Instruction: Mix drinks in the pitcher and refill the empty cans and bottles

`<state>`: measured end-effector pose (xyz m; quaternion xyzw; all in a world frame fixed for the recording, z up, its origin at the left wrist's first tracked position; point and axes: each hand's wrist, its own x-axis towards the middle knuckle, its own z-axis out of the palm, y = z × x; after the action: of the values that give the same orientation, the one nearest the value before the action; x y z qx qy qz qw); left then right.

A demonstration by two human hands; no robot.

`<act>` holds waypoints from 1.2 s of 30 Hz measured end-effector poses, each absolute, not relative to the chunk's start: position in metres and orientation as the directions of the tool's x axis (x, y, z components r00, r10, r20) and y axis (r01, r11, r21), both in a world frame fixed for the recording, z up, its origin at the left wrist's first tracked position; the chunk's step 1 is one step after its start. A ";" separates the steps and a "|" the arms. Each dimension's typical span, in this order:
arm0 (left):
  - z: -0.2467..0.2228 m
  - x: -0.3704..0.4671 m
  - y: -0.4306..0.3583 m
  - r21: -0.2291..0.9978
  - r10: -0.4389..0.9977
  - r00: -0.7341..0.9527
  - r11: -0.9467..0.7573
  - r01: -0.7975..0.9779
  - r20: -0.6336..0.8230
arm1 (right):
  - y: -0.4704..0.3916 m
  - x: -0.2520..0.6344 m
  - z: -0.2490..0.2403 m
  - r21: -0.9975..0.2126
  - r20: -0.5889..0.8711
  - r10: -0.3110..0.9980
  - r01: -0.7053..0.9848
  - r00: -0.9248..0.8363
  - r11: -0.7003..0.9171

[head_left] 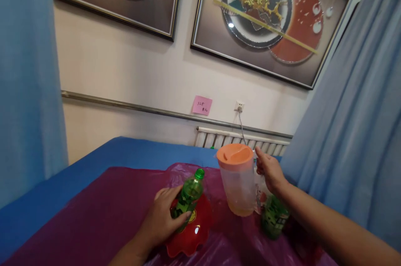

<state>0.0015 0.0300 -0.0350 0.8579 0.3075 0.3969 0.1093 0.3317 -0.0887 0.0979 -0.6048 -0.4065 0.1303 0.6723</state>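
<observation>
My left hand (158, 216) is wrapped round a green plastic bottle (191, 188) with its green cap on. The bottle tilts slightly, over or on a red scalloped dish (200, 232) with a yellow mark; its base is hidden. My right hand (271, 170) is closed at the handle of a clear pitcher (238, 191), thumb pointing up. The pitcher has an orange lid (234, 155) and a little yellowish liquid at the bottom. Beneath my right forearm is a green patterned container (274, 218), partly covered.
Purple plastic sheeting (103, 211) covers part of the blue table (131, 149). A printed packet (260, 197) stands behind the pitcher. Blue curtains (28, 69) hang at both sides. A radiator (213, 137), a rail (140, 108) and a plugged-in socket (239, 106) are on the wall.
</observation>
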 end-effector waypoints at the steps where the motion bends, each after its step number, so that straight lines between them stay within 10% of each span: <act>1: -0.035 0.002 0.029 0.436 0.614 0.505 -0.788 0.435 0.606 | -0.088 0.333 0.106 -0.919 0.382 0.683 0.331 0.622 0.213; 12: -0.023 0.001 0.016 0.507 0.660 0.519 -0.751 0.424 0.543 | -0.067 0.332 0.174 -0.652 0.600 0.706 0.742 0.378 0.157; 36: -0.014 -0.001 0.005 0.573 0.656 0.580 -0.737 0.358 0.482 | -0.056 0.295 0.206 -0.286 0.583 0.813 0.938 0.009 0.195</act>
<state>-0.0006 0.0053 -0.0137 0.8633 0.2939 0.3513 0.2122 0.2951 -0.0562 0.2065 -0.6275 -0.6975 -0.0945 0.3328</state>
